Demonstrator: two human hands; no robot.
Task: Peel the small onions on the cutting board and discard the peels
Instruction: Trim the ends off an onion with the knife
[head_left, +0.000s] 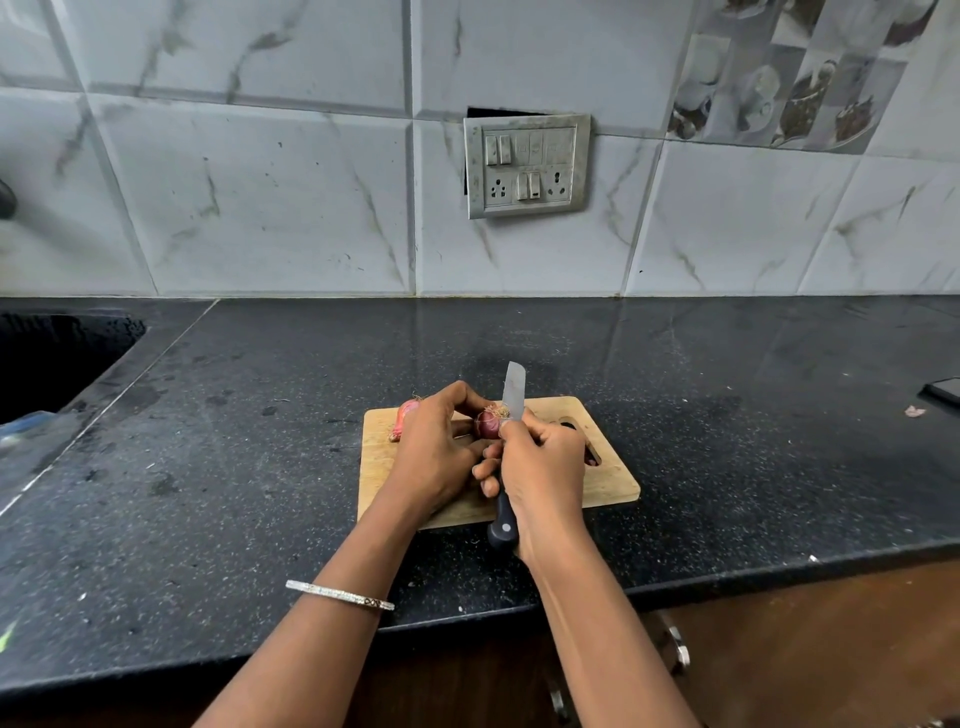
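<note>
Left hand: I see the left hand (434, 452) raised over the middle of the cutting board (613, 483), palm turned in, fingers curled round a small red onion (488, 423) and holding it at the fingertips. A thin bangle (340, 595) sits on that forearm.

Right hand: the right hand (545, 467) is closed tight on the black handle of a knife (511, 395), knuckles up. Its thumb lies against the blade just beside the onion's root end.

Knife: the blade points away from me, past the board's far edge; its edge meets the rooty tip of the onion. The handle end sticks out below the hand, over the board's near edge.

Onion: held in the air between both hands, above the board, skin on as far as I can tell.

Second onion: a second onion (406, 415), pinkish, lies at the board's far left corner, partly hidden behind the left hand.

Cutting board: wooden, flat on the black counter (260, 467), near its front edge, handle slot on the right side.

Sink: a dark sink (52, 358) is set into the counter's left end; I cannot tell what it holds.

Counter, right edge: a scrap of peel (914, 411) lies beside a dark flat thing (943, 392).

Wall: a switch plate (527, 166) is set in the tiles above the counter's back edge.
</note>
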